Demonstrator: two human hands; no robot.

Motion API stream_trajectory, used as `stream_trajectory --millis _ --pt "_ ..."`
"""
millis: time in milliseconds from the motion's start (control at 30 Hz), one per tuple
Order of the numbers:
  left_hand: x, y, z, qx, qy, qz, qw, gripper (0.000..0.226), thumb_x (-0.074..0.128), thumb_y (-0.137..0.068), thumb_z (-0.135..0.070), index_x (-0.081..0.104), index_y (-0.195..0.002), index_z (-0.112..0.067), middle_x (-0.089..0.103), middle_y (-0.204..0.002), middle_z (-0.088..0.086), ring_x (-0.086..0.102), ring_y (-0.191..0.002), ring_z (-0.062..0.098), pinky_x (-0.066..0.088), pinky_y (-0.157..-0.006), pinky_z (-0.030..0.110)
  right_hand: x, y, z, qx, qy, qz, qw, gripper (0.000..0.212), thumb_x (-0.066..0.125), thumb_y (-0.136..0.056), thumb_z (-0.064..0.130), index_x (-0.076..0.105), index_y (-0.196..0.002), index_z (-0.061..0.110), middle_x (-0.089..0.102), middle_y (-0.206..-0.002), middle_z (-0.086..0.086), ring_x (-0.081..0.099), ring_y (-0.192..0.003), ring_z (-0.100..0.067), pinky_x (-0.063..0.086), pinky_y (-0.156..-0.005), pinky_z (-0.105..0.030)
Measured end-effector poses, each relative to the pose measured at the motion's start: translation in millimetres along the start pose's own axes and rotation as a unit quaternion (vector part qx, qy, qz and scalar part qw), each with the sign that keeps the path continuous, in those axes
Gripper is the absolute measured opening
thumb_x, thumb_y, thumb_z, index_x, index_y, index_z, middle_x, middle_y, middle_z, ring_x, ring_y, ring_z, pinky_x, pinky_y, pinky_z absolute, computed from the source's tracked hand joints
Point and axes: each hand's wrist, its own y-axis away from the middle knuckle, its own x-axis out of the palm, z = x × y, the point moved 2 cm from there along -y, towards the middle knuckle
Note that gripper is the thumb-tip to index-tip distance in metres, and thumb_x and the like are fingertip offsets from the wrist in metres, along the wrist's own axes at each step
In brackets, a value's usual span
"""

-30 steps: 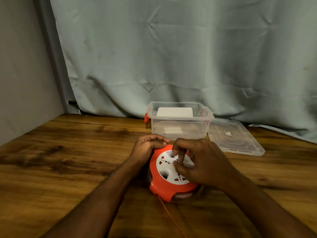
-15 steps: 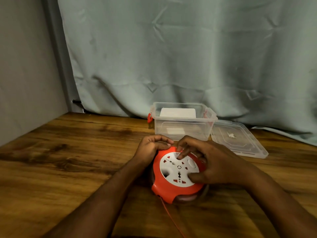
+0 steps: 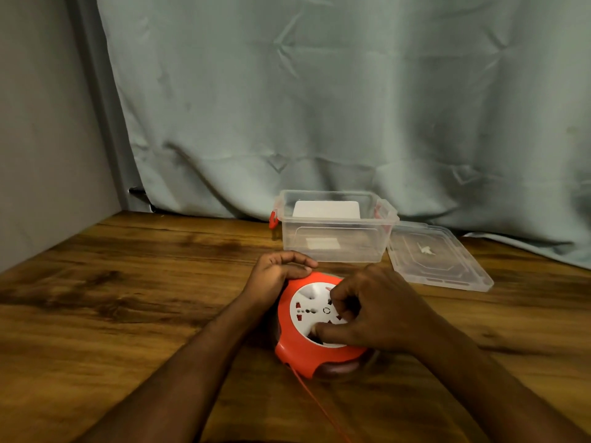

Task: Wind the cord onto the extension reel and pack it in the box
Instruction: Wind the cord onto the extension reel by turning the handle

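Observation:
An orange extension reel [image 3: 297, 350] with a white socket face lies flat on the wooden table [image 3: 128, 314]. My left hand [image 3: 276, 273] grips its far left rim. My right hand [image 3: 374, 311] lies over the white face with curled fingers and thumb set into its recesses. A thin orange cord [image 3: 319, 407] runs from the reel's near edge toward the bottom of the view. The clear plastic box [image 3: 335, 247] stands open just behind the reel.
The box's clear lid [image 3: 441, 260] lies flat to the right of the box. Inside the box a white rectangular piece leans at the back. A pale curtain hangs behind the table and a grey wall closes the left side.
My right hand has turned round on the white face: fingers that reached to its far edge are now curled over its right and near side. The socket pattern has rotated. My left hand stayed put.

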Motion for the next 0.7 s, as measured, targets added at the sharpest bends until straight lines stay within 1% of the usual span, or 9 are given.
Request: stream_trajectory --millis 133,233,333,400,467,533,567,633,700 --pt "-0.6 0.1 -0.9 0.003 0.003 -0.001 1.0 0.017 0.061 -0.081 0.008 0.073 -0.091 0.002 0.07 -0.088 0.023 0.064 -0.072 0.03 0.056 -0.064 0.03 -0.1 -0.8 -0.4 -0.002 0.002 0.011 1.0 0.056 0.066 -0.071 0.08 0.041 -0.048 0.034 0.048 -0.05 0.017 0.051 -0.05 -0.002 0.034 -0.054 -0.015" --pt "0.6 0.6 -1.7 0.003 0.012 -0.001 1.0 0.017 0.06 -0.081 0.009 0.072 -0.092 0.004 0.068 -0.087 0.022 0.063 -0.071 0.028 0.054 -0.063 0.028 -6.3 -0.1 -1.9 0.002 0.011 0.01 1.0 0.051 0.063 -0.074 0.079 0.051 -0.056 0.033 0.06 -0.06 0.013 0.058 -0.059 -0.004 0.046 -0.055 -0.023" --pt "0.7 0.1 -0.7 -0.001 0.015 -0.004 1.0 0.017 0.06 -0.081 0.009 0.07 -0.095 0.007 0.067 -0.087 0.023 0.062 -0.07 0.028 0.054 -0.062 0.027 -18.9 2.2 -9.8 -0.015 -0.014 0.008 1.0 0.014 0.076 -0.081 0.046 0.067 -0.083 0.035 0.067 -0.084 0.02 0.06 -0.077 0.005 0.044 -0.061 -0.015" --pt "0.6 -0.8 0.8 -0.005 0.014 0.002 1.0 0.019 0.061 -0.08 0.007 0.07 -0.096 0.007 0.068 -0.09 0.028 0.063 -0.075 0.033 0.055 -0.066 0.031 -21.4 3.1 -17.3 -0.005 -0.052 0.031 0.998 0.034 0.08 -0.081 0.026 0.064 -0.106 0.043 0.068 -0.103 0.021 0.06 -0.084 0.009 0.049 -0.063 -0.014" --pt "0.6 -1.5 1.3 -0.009 0.013 0.011 1.0 0.021 0.061 -0.08 0.007 0.07 -0.098 0.008 0.069 -0.091 0.029 0.064 -0.078 0.035 0.056 -0.069 0.034 -16.8 1.6 -20.3 0.009 -0.11 0.068 0.992 0.052 0.078 -0.082 0.013 0.059 -0.116 0.048 0.071 -0.108 0.011 0.063 -0.078 -0.002 0.057 -0.062 -0.03" --pt "1.4 -1.4 0.7 -0.006 0.011 0.022 1.0 0.021 0.059 -0.081 0.009 0.069 -0.099 0.009 0.069 -0.089 0.026 0.064 -0.077 0.033 0.056 -0.068 0.033 -11.9 -0.7 -18.0 -0.006 -0.152 0.077 0.985 0.06 0.072 -0.081 0.003 0.06 -0.119 0.046 0.073 -0.115 0.011 0.069 -0.09 -0.009 0.061 -0.069 -0.041" --pt "2.0 -1.1 0.0 -0.003 0.011 0.028 1.0 0.02 0.058 -0.081 0.009 0.069 -0.098 0.008 0.069 -0.087 0.023 0.064 -0.076 0.032 0.056 -0.068 0.032 -12.0 -1.0 -17.8 -0.011 -0.164 0.077 0.983 0.061 0.071 -0.08 -0.001 0.06 -0.121 0.044 0.072 -0.122 0.016 0.07 -0.098 -0.007 0.06 -0.072 -0.034" --pt "3.1 0.7 -1.9 0.003 0.008 0.044 0.999 0.02 0.056 -0.082 0.01 0.07 -0.096 0.005 0.071 -0.084 0.018 0.065 -0.075 0.029 0.057 -0.068 0.031 -15.7 -0.7 -16.5 -0.017 -0.177 0.088 0.98 0.063 0.071 -0.082 -0.005 0.059 -0.126 0.038 0.071 -0.128 0.021 0.066 -0.102 0.008 0.053 -0.071 -0.017" --pt "3.8 1.8 -2.9 0.005 -0.002 0.063 0.998 0.022 0.055 -0.083 0.01 0.071 -0.095 0.001 0.072 -0.084 0.013 0.068 -0.075 0.023 0.058 -0.066 0.027 -16.8 -0.4 -16.4 -0.02 -0.192 0.105 0.975 0.064 0.071 -0.084 -0.007 0.058 -0.13 0.036 0.07 -0.131 0.02 0.062 -0.116 0.01 0.054 -0.081 -0.017"
